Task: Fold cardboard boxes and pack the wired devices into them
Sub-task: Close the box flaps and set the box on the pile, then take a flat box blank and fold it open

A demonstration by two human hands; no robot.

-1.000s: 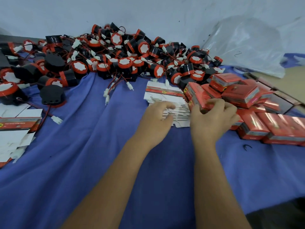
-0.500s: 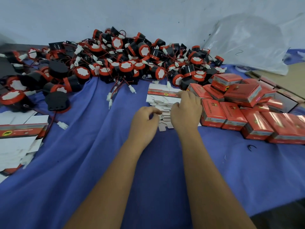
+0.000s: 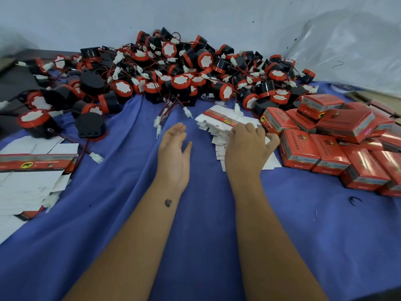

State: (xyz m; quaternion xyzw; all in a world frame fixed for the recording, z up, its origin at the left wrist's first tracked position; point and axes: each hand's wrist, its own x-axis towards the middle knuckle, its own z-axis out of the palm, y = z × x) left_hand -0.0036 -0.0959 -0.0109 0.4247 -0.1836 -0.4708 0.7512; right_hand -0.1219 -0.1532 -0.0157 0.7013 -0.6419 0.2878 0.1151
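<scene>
**Right hand on the flat stack, left hand free**

Your right hand (image 3: 247, 146) lies on the stack of flat boxes (image 3: 219, 124), fingers curled over its far edge; whether they pinch a sheet, you cannot tell. The stack's long axis runs left to right, tilting down toward the right, red strip on top. It sits on the blue cloth (image 3: 121, 213), touching the folded red boxes (image 3: 325, 148) on its right. Your left hand (image 3: 173, 148) hangs loose and spread, holding nothing. The wired devices (image 3: 180, 74) are heaped behind.
</scene>
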